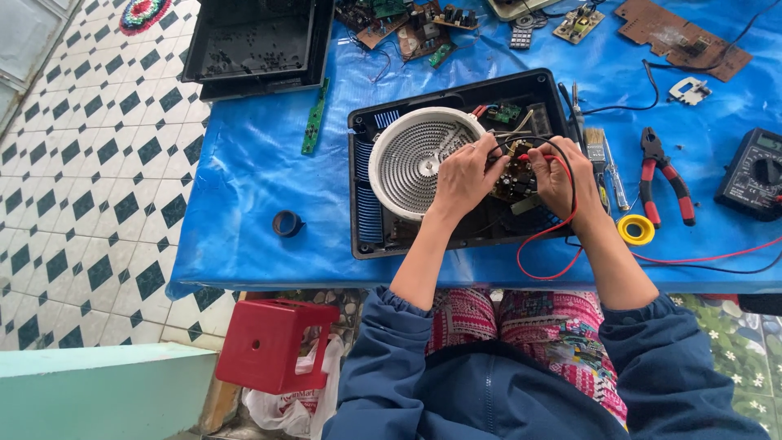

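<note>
Blue-covered table (261,163) beside tiled floor. Opened black cooker (456,175), white coil (415,151) at left. Left hand (464,175) pinched on black probe over circuit board (515,175); right hand (562,175) clamped on red probe. Red pliers (664,175), multimeter (753,173) further right.

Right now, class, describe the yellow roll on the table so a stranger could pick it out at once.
Start at the blue table cover and find the opened black cooker with its round white coil. Just right of the cooker, beside the person's right hand, lies the yellow roll, below the red-handled pliers. It is the only yellow ring; the other roll, left of the cooker, is dark.
</note>
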